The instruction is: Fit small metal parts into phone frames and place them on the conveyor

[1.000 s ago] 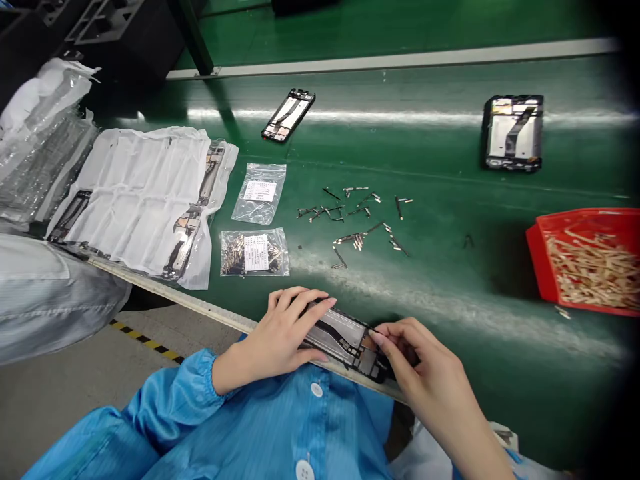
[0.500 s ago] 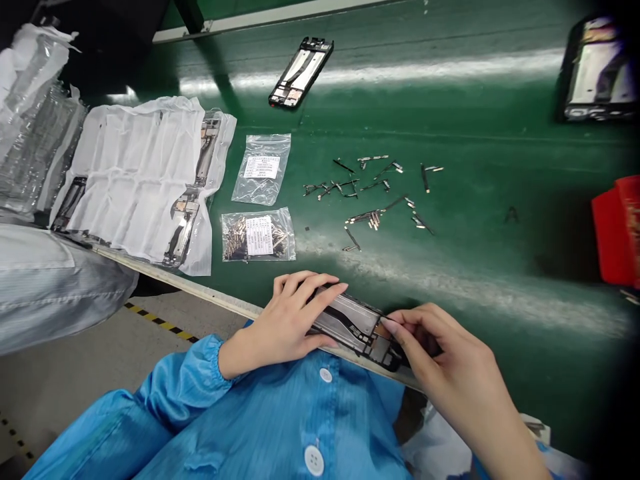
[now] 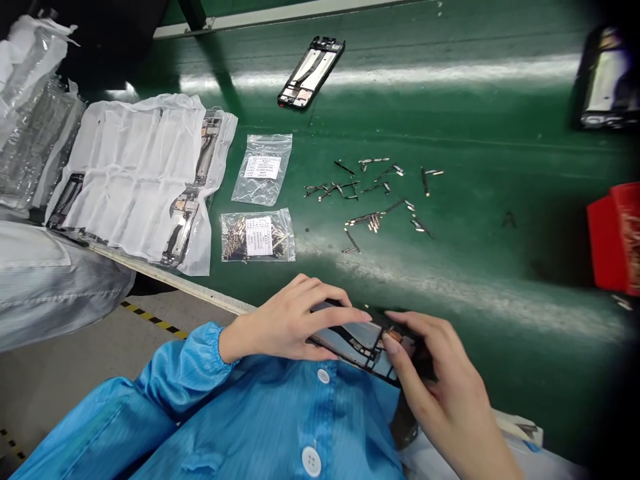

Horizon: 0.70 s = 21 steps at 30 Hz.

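Observation:
A phone frame (image 3: 357, 337) lies at the bench's front edge, against the blue smock, with a black flex cable along its silvery middle. My left hand (image 3: 295, 320) wraps its left end, fingers over the far side and thumb on the near edge. My right hand (image 3: 437, 367) grips the right end, its thumb on a copper-coloured patch and its fingers along the far side. The frame's right end is partly hidden by that hand. Beyond the hands are several loose small flex strips (image 3: 369, 220) on the green surface.
Left of the strips lie a labelled bag (image 3: 260, 190) and a bag of small parts (image 3: 235, 239). A tray of frames under white sheeting (image 3: 125, 167) stands farther left, near stacked clear trays (image 3: 35, 140). Other phone frames (image 3: 311, 72) lie at the back; a red bin (image 3: 613, 237) stands right.
My right hand has gone from a fingertip pinch to a wider grip around the frame's end. The held frame has tilted and its far side shifted right. The frames at the back have slid right.

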Available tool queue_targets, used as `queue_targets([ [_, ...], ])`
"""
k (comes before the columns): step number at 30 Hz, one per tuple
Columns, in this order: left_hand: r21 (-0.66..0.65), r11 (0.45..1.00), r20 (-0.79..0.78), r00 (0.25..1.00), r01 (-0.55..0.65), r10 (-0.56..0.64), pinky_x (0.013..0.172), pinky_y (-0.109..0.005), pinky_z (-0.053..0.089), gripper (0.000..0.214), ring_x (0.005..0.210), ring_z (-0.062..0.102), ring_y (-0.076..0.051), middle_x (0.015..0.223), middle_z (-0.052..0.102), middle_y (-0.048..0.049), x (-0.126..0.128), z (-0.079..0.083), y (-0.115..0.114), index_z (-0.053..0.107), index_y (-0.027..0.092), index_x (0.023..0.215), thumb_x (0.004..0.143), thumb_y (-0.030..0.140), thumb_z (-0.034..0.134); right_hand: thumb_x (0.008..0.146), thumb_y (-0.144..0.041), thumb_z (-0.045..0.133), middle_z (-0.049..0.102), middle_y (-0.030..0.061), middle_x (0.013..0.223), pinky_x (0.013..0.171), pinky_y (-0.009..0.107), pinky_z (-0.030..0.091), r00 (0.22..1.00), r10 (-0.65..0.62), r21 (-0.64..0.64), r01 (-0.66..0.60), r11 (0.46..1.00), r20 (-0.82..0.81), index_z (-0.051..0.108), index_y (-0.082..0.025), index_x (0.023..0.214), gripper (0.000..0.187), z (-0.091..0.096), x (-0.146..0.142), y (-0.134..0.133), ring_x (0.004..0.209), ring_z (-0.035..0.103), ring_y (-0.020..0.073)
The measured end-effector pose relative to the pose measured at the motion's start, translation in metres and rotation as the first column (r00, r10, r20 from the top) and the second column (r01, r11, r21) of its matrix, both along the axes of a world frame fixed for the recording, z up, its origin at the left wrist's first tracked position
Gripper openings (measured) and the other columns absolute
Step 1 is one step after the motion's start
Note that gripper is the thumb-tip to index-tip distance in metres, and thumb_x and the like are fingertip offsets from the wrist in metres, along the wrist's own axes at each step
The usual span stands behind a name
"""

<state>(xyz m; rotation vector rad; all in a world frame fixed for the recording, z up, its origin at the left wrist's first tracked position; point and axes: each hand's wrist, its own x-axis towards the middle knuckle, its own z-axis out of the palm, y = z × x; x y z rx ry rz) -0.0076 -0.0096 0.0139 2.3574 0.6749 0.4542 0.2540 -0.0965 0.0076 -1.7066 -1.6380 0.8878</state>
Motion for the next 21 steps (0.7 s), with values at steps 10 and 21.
queue_targets([
  [10,0.111,0.991,0.120,0.991,-0.072,0.058,0.087,-0.036,0.045,0.057,0.109,0.067,-0.023,0.132,0.069,-0.0118,0.009,0.014,-0.010,0.049,0.024,0.154,0.107,0.053,0.060,0.097,-0.063,0.071,0.072,0.0038,0.089,0.061,0.024,0.057,0.867,-0.289,-0.421,0.103,0.901,-0.405,0.068,-0.025,0.108,0.040,0.012,-0.001,-0.008,0.073,0.067,0.0177],
  [21,-0.034,0.995,0.020,0.995,-0.093,0.094,0.091,-0.041,0.052,0.104,0.103,0.064,-0.027,0.138,0.070,-0.0118,0.013,0.022,-0.012,0.012,0.026,0.173,0.094,0.053,0.074,0.097,-0.067,0.069,0.069,0.0022,0.082,0.055,0.026,0.053,0.817,-0.329,-0.497,0.060,0.866,-0.473,0.063,-0.027,0.113,0.044,0.008,-0.001,-0.005,0.067,0.061,0.0184],
])
